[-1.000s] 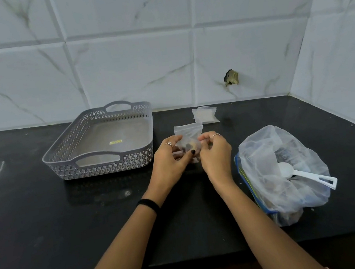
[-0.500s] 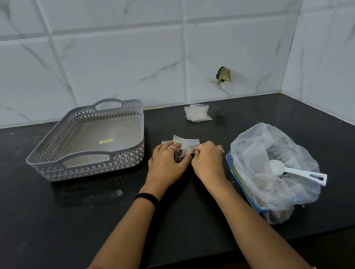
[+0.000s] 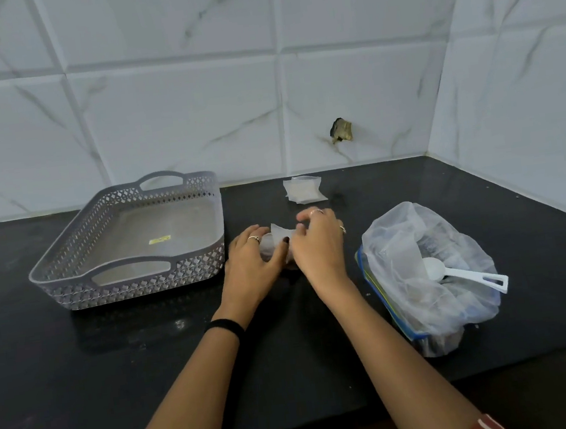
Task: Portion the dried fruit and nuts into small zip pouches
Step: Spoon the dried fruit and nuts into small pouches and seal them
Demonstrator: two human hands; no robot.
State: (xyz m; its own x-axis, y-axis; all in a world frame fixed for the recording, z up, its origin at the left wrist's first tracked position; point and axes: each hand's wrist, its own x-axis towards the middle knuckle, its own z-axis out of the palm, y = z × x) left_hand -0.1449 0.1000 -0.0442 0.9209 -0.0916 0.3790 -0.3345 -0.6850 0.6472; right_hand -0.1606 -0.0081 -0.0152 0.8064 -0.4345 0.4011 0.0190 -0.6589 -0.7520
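Compared with a second ago, the small clear zip pouch (image 3: 279,238) has come down from upright between the fingertips to lying low on the black stone counter (image 3: 81,381), and both hands have dropped with it.

Head view, the only one: the pouch sits at the centre of the frame, between the grey perforated plastic basket tray (image 3: 133,286) on its left and the large crumpled clear plastic bag (image 3: 401,232) of fruit and nuts at right. The left hand (image 3: 250,266) grips the pouch's left part, fingers curled over it and the thumb laid across its front. The right hand (image 3: 317,245) pinches its upper right edge with bent fingertips. Dark contents show faintly through the film near the left thumb.

The pouch seems to lie with its long axis running left to right, its pale unfilled strip pointing toward the upper centre of the frame; whether that strip is the zip mouth I cannot tell, as the hands cover most of it.

The likely step is pressing the seal closed. If a nut or a fold of film sits in the zip track, it may not close fully and pieces could spill onto the counter.

A white plastic scoop (image 3: 460,272) rests in the big bag, and a small stack of empty clear pouches (image 3: 303,188) lies near the tiled wall.
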